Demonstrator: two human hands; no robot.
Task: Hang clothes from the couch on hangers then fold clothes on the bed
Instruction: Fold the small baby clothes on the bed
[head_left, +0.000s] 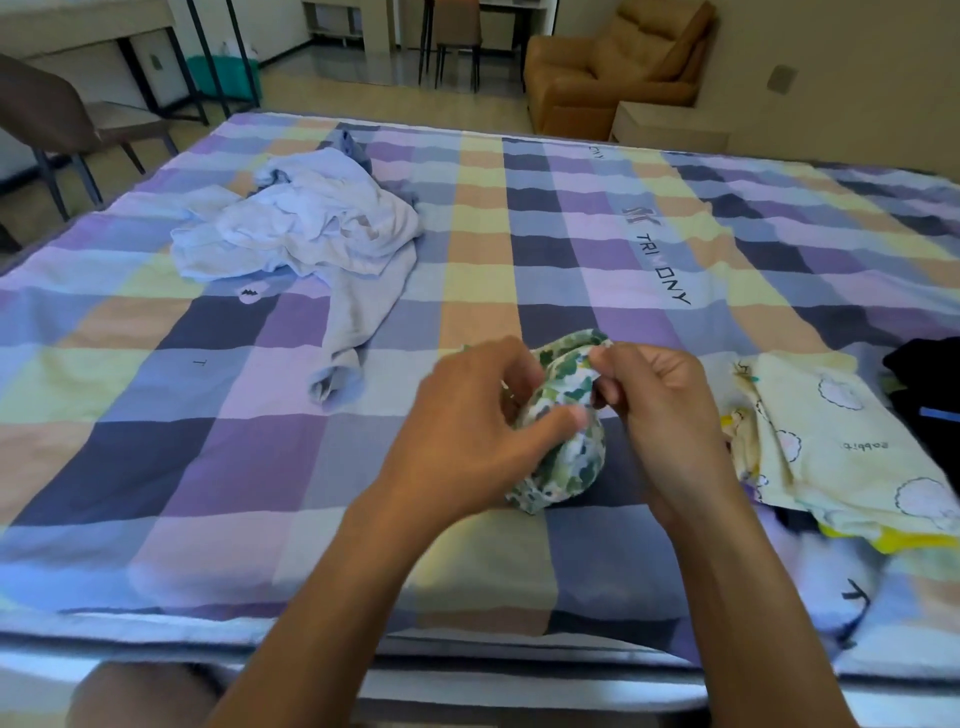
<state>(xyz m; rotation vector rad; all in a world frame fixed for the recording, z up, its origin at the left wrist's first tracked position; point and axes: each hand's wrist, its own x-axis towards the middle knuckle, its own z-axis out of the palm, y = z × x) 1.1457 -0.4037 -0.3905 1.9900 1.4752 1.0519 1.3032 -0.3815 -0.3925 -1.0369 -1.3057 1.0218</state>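
Checked sheet (519, 234) covers the bed, with a couch (613, 67) beyond. Near the front edge both hands work a bunched green-print garment (566, 462): the left hand (467, 415) curls its fingers round the middle, the right hand (665, 410) pinches the top hem. Best to spread it flat first, then square the edges. An unfolded pile (311, 218) lies left, folded yellow clothes (831, 441) right

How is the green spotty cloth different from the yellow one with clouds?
The green cloth is bunched into a ball; the yellow cloth lies flat. The left hand and right hand grip the green cloth; no hand touches the yellow cloth. The green cloth has green blotches; the yellow cloth has clouds. Both are over the bed.
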